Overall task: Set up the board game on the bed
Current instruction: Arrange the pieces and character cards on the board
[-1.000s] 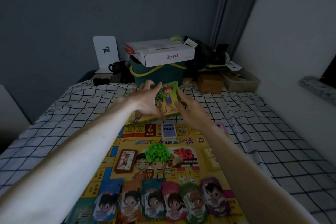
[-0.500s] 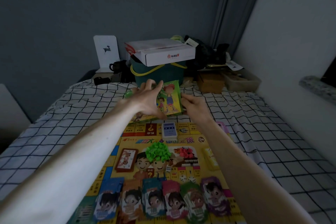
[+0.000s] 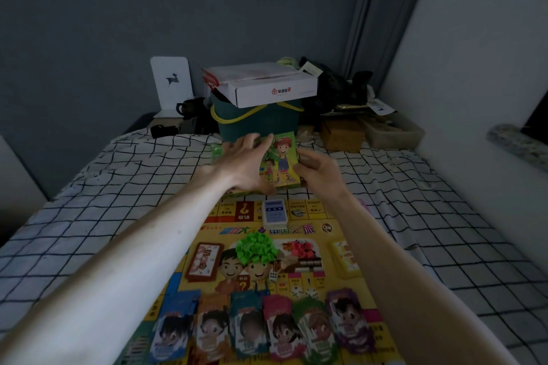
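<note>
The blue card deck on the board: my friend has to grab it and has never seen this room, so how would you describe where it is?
Find the yellow game board on the checked bed. At its far edge, just before both hands, the blue card deck sits alone in the middle. It is the only blue-and-white stack; the red-brown deck and yellow deck lie nearer, at the sides.

head: single view, worn on the person's head | faces forward and down along the bed [image 3: 118,192] toward the far wall | near: both forearms, game board [image 3: 296,246] | no second view
</note>
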